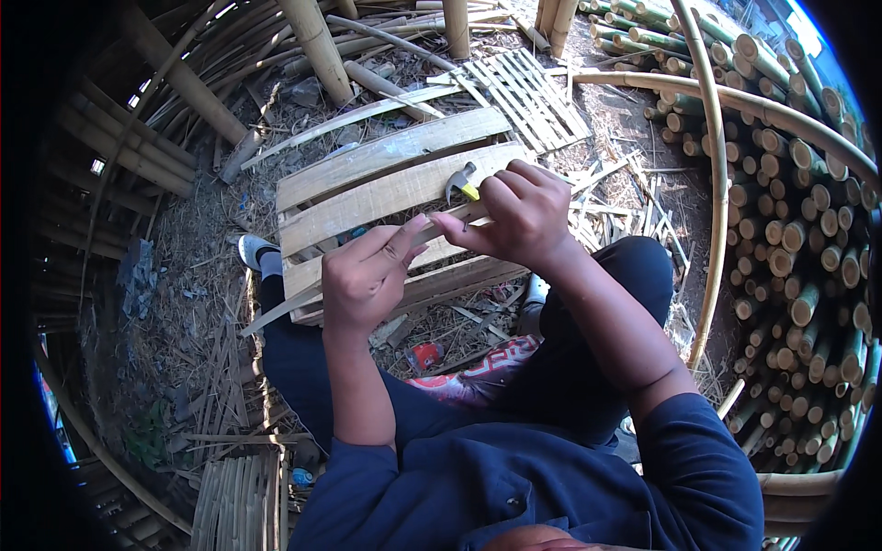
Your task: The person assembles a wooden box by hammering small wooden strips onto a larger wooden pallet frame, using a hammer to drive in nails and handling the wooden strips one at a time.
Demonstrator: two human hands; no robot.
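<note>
My left hand (363, 273) is closed around a thin split-bamboo strip (285, 310), whose pointed end sticks out to the lower left. Close by on the right, my right hand (524, 213) grips the same strip, with both thumbs nearly meeting along it. Under my hands stands a low bench of wooden slats (367, 161) with gaps between them. A claw hammer (466, 180) with a yellow neck lies on the bench beside my right hand, which hides most of its handle.
Cut bamboo poles (799, 248) are stacked high on the right, behind a bent bamboo rail (715, 184). A small slatted bamboo panel (528, 101) lies beyond the bench. Bamboo posts (317, 46) stand at the back. Bundled strips (234, 505) lie lower left; shavings cover the ground.
</note>
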